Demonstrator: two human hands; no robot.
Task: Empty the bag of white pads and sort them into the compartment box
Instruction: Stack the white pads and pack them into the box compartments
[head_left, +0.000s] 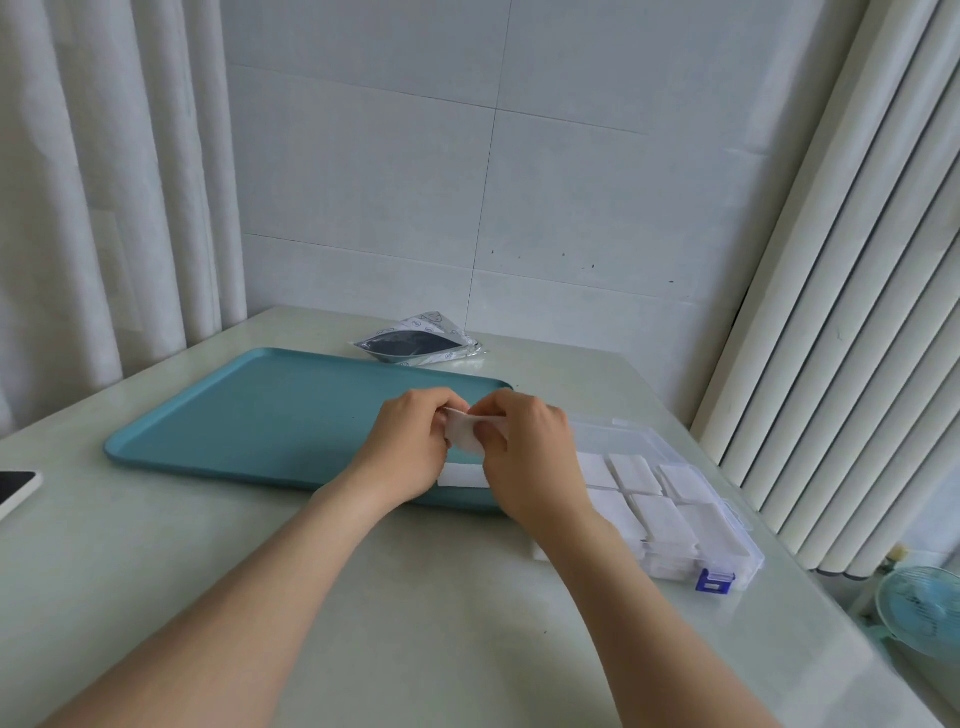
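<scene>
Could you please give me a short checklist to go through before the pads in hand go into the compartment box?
1. Grip secure: left hand and right hand both pinch the held pads above the tray's right end: ok.
2. Box open: the compartment box lies open beside the right hand: ok.
3. Free compartment: the near ones hold pads; the far end looks bare through the clear plastic: cannot tell.
4. Tray cleared: loose pads lie on it under the hands: not ok.
5. Bag emptied: it lies behind the tray, its inside hidden: cannot tell.
</scene>
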